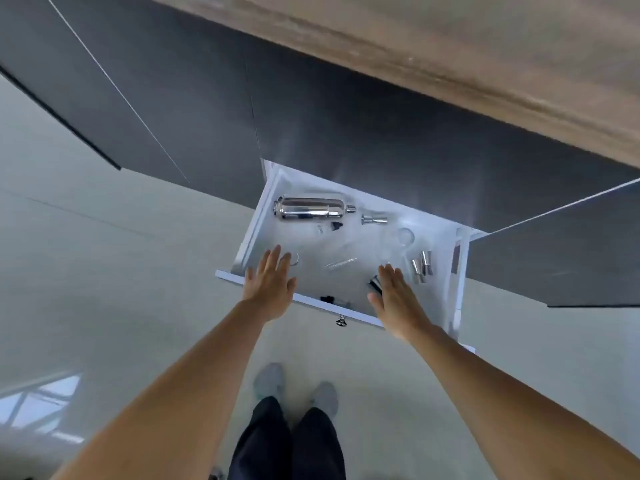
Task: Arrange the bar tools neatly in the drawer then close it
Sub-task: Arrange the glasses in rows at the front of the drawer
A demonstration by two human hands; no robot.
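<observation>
A white drawer (308, 301) stands pulled out below the dark cabinets, with a small metal knob (341, 320) on its front. Inside, a chrome cocktail shaker (313, 208) lies on its side at the back left, with a steel jigger (374, 219) to its right. Several small metal cups (423, 267) lie at the right side. A clear glass (406, 235) and a clear tube (341, 263) are faint against the white floor. My left hand (272, 284) hovers flat over the front left corner. My right hand (396, 297) is flat over the front right, partly covering a dark metal piece (375, 285).
Dark cabinet fronts (207, 109) run behind and to both sides of the drawer, under a wooden countertop (485, 64). A cabinet door (561, 247) stands at the right. Pale glossy floor (104, 289) lies below, with my legs and feet (294, 403) in front of the drawer.
</observation>
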